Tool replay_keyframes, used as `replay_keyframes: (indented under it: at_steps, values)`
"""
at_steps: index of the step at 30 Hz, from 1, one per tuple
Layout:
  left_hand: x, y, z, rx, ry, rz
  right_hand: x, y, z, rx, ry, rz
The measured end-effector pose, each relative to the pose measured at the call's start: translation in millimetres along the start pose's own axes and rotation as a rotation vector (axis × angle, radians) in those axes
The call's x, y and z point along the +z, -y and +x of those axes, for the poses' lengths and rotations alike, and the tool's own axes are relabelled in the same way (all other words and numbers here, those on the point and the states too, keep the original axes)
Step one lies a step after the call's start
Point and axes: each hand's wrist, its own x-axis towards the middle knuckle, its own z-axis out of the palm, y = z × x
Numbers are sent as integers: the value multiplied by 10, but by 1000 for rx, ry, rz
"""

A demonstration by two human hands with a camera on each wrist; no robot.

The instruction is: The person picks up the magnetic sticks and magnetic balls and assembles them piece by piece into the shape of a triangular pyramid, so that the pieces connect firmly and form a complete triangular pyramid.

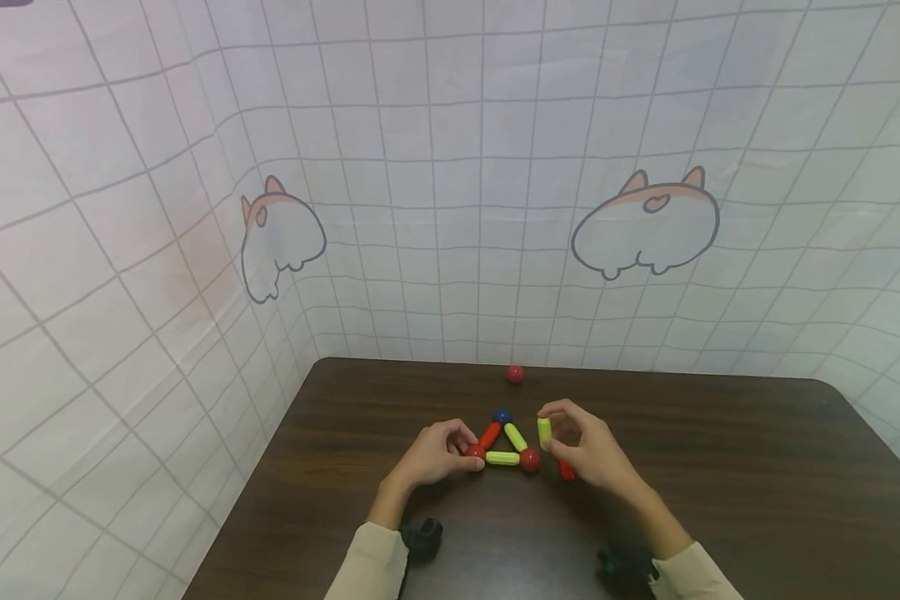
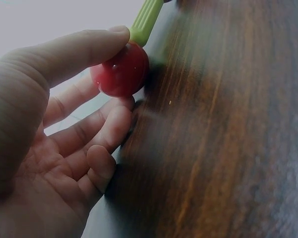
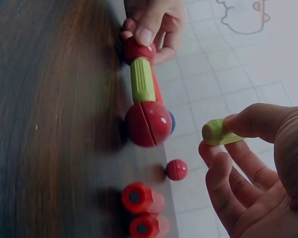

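A triangle of rods and balls lies on the table. Its blue ball (image 1: 502,415) is the far corner, joined by a red rod (image 1: 490,435) and a yellow-green rod (image 1: 515,437) to two red balls; another yellow-green rod (image 1: 502,458) forms the near side. My left hand (image 1: 435,454) pinches the left red ball (image 2: 121,72) between thumb and fingers. Right of the triangle, my right hand (image 1: 592,450) holds a loose yellow-green rod (image 3: 219,133) in the air, pinched by thumb and fingertips, apart from the right red ball (image 3: 148,124).
Two red rods (image 3: 154,200) stand side by side under my right hand, partly hidden by it in the head view. A spare red ball (image 1: 515,374) sits at the dark table's (image 1: 390,379) back edge. A white gridded sheet (image 1: 450,183) hangs behind and at the sides.
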Motion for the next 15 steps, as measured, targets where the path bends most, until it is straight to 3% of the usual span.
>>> replay_keyframes:
  at_steps: [15]
  values:
    - [7, 2, -1, 5, -8, 3, 185, -15, 73, -2, 13, -32]
